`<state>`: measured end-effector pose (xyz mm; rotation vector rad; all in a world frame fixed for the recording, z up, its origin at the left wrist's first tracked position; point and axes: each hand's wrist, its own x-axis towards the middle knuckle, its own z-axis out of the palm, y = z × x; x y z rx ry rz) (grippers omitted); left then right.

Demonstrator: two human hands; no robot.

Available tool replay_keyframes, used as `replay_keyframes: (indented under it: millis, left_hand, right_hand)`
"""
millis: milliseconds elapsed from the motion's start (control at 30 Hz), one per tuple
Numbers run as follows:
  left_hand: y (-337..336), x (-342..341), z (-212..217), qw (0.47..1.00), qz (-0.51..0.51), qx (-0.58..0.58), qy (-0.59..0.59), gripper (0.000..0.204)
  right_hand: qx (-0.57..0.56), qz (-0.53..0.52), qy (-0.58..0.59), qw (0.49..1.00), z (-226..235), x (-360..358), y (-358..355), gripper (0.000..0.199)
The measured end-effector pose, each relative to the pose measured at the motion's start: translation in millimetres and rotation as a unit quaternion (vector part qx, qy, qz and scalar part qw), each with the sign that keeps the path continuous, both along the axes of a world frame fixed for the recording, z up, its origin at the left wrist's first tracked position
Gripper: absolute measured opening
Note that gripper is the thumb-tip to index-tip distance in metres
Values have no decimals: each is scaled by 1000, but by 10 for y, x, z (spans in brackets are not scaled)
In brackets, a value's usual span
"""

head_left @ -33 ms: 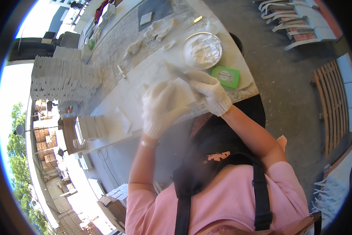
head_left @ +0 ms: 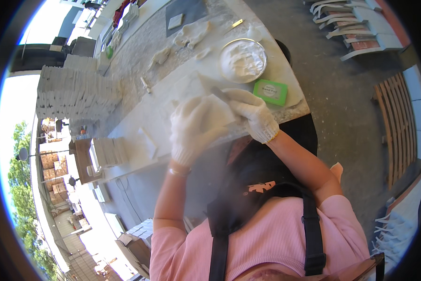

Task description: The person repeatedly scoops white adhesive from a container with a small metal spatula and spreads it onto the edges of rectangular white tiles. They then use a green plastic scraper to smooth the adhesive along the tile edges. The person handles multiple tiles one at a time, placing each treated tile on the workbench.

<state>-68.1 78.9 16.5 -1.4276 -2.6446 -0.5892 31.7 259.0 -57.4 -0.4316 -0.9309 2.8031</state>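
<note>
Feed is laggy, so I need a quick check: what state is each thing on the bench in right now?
left hand: gloved, holding a white tile
white tile: held up off the bench
right hand: gloved, gripping a tool
tool: blade against the tile
metal bowl: upright, holding white paste
green box: lying flat, closed

Strong daylight floods the scene, brightest at the upper left of the frame, where the sky is blown out to plain white. The pale surface (head_left: pixel 140 117) and the white-gloved left hand (head_left: pixel 194 129) glare so hard that their detail washes out. A hazy, milky veil blurs the middle of the frame below that hand. The fisheye lens bends straight edges toward the rim, and a black ring closes off the corners.
</note>
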Motion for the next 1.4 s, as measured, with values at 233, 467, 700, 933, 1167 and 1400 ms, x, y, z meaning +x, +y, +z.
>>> replay_keyframes:
  millis: [233,467,700,933,1167,1400]
  left_hand:
    - [6,7,-29,1000,-9,13,23,80]
    - [4,-25,-22,1000,-16,16,18,80]
    - [10,-27,-23,999,-32,24,24,77]
    - [13,-23,26,997,-51,9,56,69]
    - [-45,-21,-30,999,-20,1,33,74]
    - [-44,-32,-31,1000,2,2,5,86]
  right_hand:
    - [-21,18,-8,1000,-109,380,-106,36]
    - [12,19,-7,1000,-53,162,-49,36]
    - [46,-35,-41,998,-24,581,6,34]
    - [185,-45,-27,981,172,653,232,32]
    - [496,-52,13,866,342,349,268,24]
    - [669,-58,51,739,482,462,196,21]
